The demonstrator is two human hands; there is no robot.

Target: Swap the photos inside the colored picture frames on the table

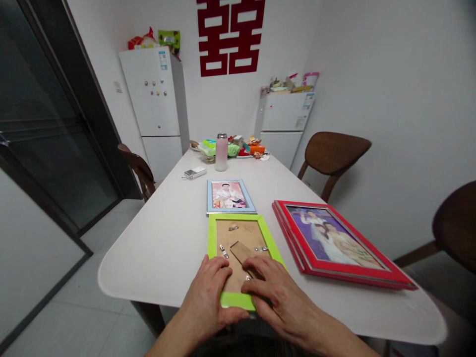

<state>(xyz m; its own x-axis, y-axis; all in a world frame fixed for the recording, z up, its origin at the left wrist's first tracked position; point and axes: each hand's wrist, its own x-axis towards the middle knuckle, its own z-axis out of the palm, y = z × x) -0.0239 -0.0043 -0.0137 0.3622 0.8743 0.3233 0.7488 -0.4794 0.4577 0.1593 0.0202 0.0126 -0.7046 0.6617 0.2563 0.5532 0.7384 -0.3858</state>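
Observation:
A lime-green picture frame [216, 238] lies face down on the white table, showing its brown cardboard backing [231, 237]. Several small metal clips sit on the backing, and a dark brown easel stand [241, 253] lies across it. My left hand [204, 292] holds the frame's lower left part, with the thumb along the bottom rim. My right hand [282, 300] rests on the lower right part, its fingertips on the stand's lower end beside a clip [248, 277]. The bottom of the backing is hidden under my fingers.
A blue-framed photo [231, 197] lies just beyond the green frame. A stack of red-framed photos [316, 265] sits to the right. Farther along the white table [159, 258] stand a pink flask [221, 153], a silver device [195, 173] and a pile of packets. Wooden chairs flank the table.

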